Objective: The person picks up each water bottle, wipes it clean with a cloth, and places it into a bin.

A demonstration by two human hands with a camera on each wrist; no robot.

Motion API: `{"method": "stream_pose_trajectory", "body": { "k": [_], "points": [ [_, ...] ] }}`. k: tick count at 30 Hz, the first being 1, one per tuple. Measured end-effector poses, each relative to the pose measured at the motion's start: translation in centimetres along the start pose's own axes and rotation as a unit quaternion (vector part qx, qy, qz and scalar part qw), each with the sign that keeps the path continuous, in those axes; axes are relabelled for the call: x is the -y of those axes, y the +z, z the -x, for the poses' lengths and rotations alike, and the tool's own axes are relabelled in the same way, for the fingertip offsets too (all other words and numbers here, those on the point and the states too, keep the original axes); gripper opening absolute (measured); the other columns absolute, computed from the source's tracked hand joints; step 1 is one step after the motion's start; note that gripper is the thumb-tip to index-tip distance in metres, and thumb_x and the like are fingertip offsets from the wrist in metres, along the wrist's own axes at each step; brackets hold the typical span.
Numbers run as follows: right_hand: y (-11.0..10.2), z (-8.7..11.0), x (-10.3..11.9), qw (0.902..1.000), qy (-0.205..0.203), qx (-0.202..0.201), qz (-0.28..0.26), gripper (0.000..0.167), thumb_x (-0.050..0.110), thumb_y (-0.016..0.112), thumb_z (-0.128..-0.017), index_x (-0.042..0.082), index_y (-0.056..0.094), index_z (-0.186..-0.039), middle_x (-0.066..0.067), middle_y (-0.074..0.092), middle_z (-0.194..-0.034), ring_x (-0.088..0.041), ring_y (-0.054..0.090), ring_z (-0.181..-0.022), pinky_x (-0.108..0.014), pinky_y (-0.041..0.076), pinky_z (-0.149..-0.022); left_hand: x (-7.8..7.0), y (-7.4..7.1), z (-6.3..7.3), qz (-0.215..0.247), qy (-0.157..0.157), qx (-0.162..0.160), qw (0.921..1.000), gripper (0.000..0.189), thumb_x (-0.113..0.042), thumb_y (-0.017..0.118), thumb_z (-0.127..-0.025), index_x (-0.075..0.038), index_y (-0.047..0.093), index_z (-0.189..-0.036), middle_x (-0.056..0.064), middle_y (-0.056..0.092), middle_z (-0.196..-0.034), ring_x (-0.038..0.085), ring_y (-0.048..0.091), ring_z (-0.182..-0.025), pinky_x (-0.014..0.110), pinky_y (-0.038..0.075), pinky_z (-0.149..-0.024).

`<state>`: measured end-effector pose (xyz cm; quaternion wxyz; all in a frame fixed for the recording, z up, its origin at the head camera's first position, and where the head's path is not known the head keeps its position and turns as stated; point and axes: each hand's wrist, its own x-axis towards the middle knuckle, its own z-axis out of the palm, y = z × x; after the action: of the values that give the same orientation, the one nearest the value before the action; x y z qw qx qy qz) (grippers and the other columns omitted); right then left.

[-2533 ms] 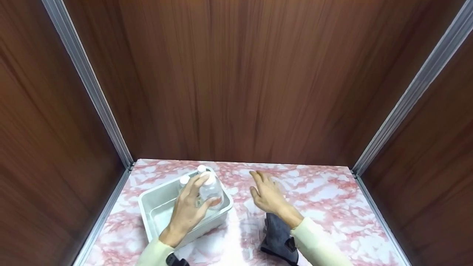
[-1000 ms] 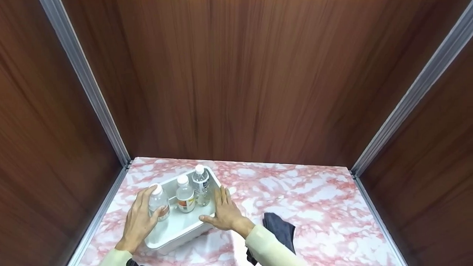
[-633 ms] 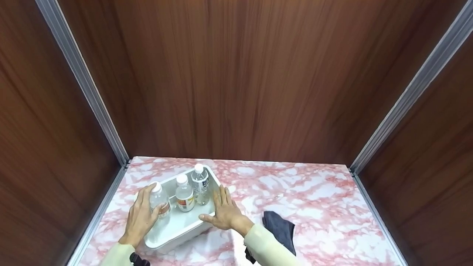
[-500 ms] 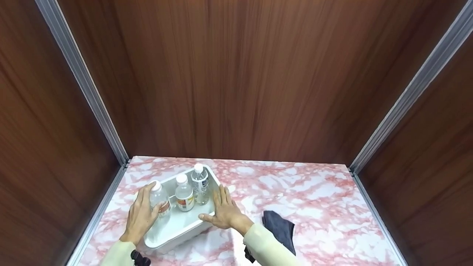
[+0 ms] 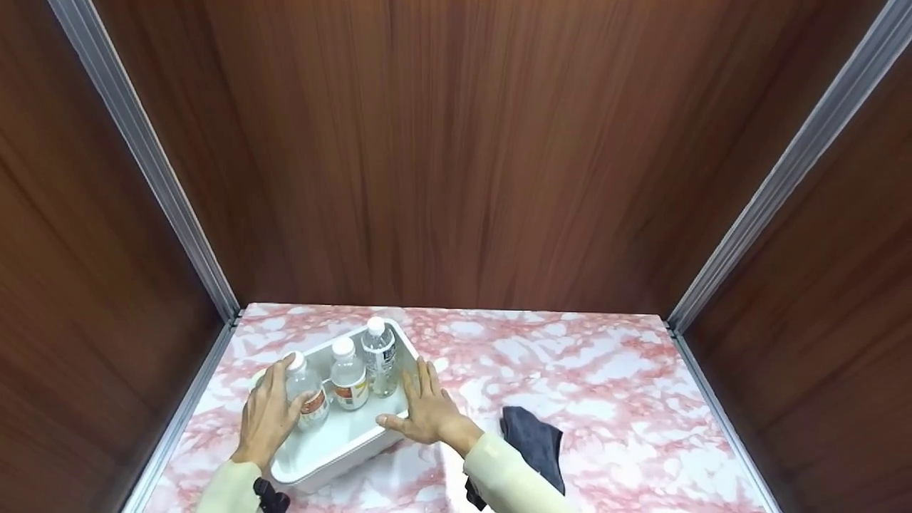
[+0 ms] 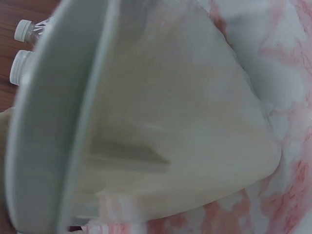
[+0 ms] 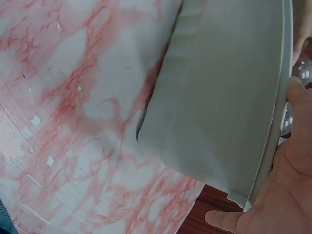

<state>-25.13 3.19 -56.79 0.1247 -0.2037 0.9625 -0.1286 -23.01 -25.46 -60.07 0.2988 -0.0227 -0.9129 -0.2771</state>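
A white plastic bin [image 5: 335, 456] stands at an angle on the left of the tabletop, with three clear bottles upright in it. My left hand [image 5: 265, 420] reaches over its left side and holds the nearest water bottle [image 5: 306, 392], fingers near the white cap, thumb by the orange label. Beside that stand a middle bottle [image 5: 349, 377] and a taller bottle [image 5: 380, 356] in the far corner. Spread, straight fingers of my right hand [image 5: 431, 417] rest over the right rim. The right wrist view shows this hand [image 7: 287, 180] against the bin's rim [image 7: 273, 141].
A dark grey cloth [image 5: 533, 445] lies on the pink marbled tabletop [image 5: 605, 399], partly under my right sleeve. Brown wood-grain panels [image 5: 456, 157] with metal corner rails [image 5: 142, 142] close in the back and both sides.
My left hand has carried its bottle from the bin's right part to the left side. My right hand has come from above the table onto the right rim. Lately both hands barely move.
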Motion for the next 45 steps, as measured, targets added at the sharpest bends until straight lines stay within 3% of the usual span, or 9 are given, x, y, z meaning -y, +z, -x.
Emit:
{"method": "stream_pose_trajectory", "body": {
  "k": [9,18,28,45],
  "points": [
    [-0.13,0.05,0.19,0.9999,-0.002,-0.001,-0.011,0.103,0.078,0.045,-0.09,0.01,0.017,-0.163,-0.021,-0.001,-0.171,-0.038,0.001,-0.16,-0.06,0.033,-0.12,0.15,0.39,0.03,-0.015,0.026,-0.021,0.9993,0.075,-0.008,0.093,-0.067,-0.002,0.054,-0.131,0.027,0.067,-0.116,0.05,0.065,-0.105,0.061,0.053,-0.085],
    [-0.23,0.08,0.1,0.9998,-0.004,0.006,-0.016,0.102,0.077,0.045,-0.091,0.011,0.018,-0.163,-0.02,-0.003,-0.171,-0.037,-0.002,-0.16,-0.059,0.033,-0.121,0.2,0.55,0.12,-0.032,0.036,-0.017,0.9987,0.077,-0.011,0.095,-0.063,-0.003,0.055,-0.127,0.025,0.069,-0.112,0.049,0.066,-0.102,0.059,0.053,-0.085],
    [-0.18,-0.08,0.02,0.9998,0.0,0.004,-0.018,0.1,0.077,0.046,-0.091,0.016,0.016,-0.164,-0.019,-0.003,-0.171,-0.037,-0.001,-0.16,-0.059,0.035,-0.119,0.15,0.72,-0.04,-0.031,0.016,-0.012,0.9993,0.079,-0.016,0.094,-0.065,-0.004,0.052,-0.131,0.023,0.064,-0.11,0.046,0.064,-0.1,0.059,0.053,-0.083],
    [-0.15,0.03,-0.02,0.9998,0.005,-0.013,-0.017,0.108,0.078,0.049,-0.089,0.008,0.013,-0.163,-0.018,0.001,-0.172,-0.037,0.005,-0.16,-0.059,0.035,-0.119,0.18,0.85,-0.09,-0.018,0.009,-0.001,0.9998,0.075,-0.025,0.088,-0.074,-0.004,0.05,-0.135,0.022,0.062,-0.114,0.045,0.062,-0.102,0.059,0.05,-0.086]
  ]
}}
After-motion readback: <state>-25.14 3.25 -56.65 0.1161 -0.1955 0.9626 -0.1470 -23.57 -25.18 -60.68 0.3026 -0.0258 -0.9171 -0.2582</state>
